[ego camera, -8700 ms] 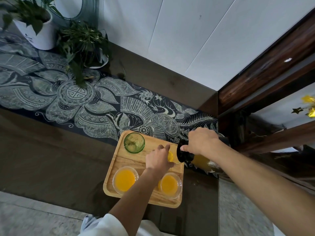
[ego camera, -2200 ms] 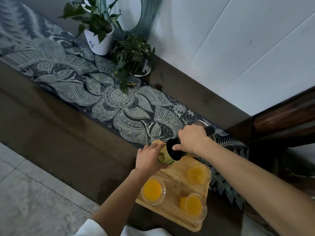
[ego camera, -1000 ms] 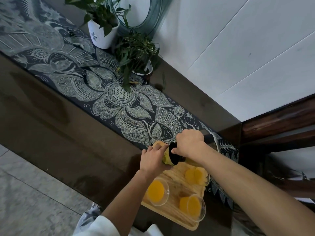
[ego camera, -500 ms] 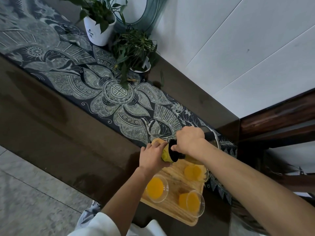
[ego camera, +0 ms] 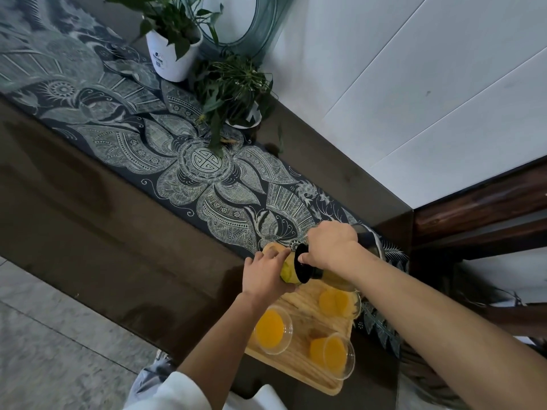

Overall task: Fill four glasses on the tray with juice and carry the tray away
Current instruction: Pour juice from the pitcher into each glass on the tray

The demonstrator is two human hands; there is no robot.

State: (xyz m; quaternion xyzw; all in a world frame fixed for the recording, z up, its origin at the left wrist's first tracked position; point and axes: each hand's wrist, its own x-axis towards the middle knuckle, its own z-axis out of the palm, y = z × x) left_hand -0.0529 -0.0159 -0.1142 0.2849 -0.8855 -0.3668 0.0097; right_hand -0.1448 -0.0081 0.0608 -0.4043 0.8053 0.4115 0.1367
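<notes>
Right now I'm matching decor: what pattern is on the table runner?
Dark navy table runner with pale floral line-art, clearest in the head view.

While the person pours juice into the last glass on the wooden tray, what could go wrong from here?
1. The tilted juice bottle with the black collar pours into a green glass mostly hidden by the left hand; overfilling may go unnoticed.
2. Three clear glasses of orange juice stand close together on the wooden tray; a forearm could knock one.
3. The tray's near corner seems close to the dark table's edge, so it may tip.
</notes>
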